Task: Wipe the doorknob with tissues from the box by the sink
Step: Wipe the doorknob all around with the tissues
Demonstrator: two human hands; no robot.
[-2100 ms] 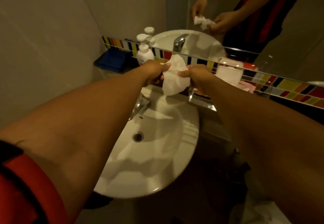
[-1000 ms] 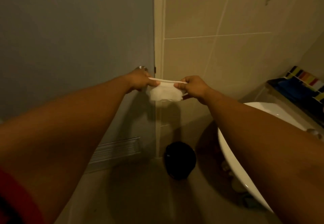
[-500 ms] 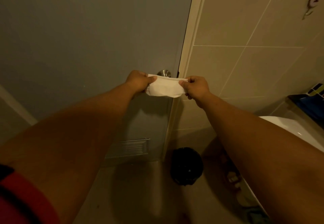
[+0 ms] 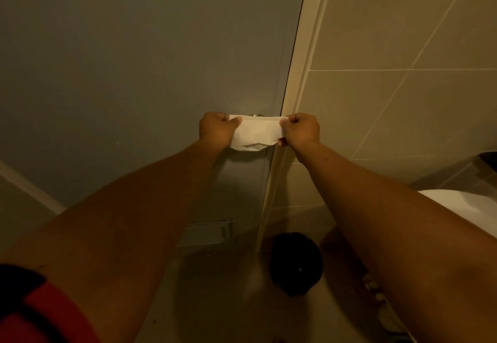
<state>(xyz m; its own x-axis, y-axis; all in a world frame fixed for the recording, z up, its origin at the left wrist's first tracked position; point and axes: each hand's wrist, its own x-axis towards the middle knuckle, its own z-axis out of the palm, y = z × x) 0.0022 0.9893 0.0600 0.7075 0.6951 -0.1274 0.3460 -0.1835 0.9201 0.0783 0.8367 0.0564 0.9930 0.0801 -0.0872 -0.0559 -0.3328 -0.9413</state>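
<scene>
A: What do the hands hold?

B: The left hand [image 4: 215,129] and the right hand [image 4: 300,129] each pinch one end of a folded white paper tissue [image 4: 257,135], stretched level between them.

A: And the knob?

B: Only the top of the round silver metal doorknob [image 4: 256,115] shows above the tissue, on the grey door [image 4: 150,55].

A: Anything below?

B: A round black bin [image 4: 295,263] on the floor, and the rim of a white sink [image 4: 457,203] at right.

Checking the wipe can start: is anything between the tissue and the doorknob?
Nothing visible. The tissue, stretched between the left hand and right hand, hangs right in front of the doorknob, covering most of it.
</scene>
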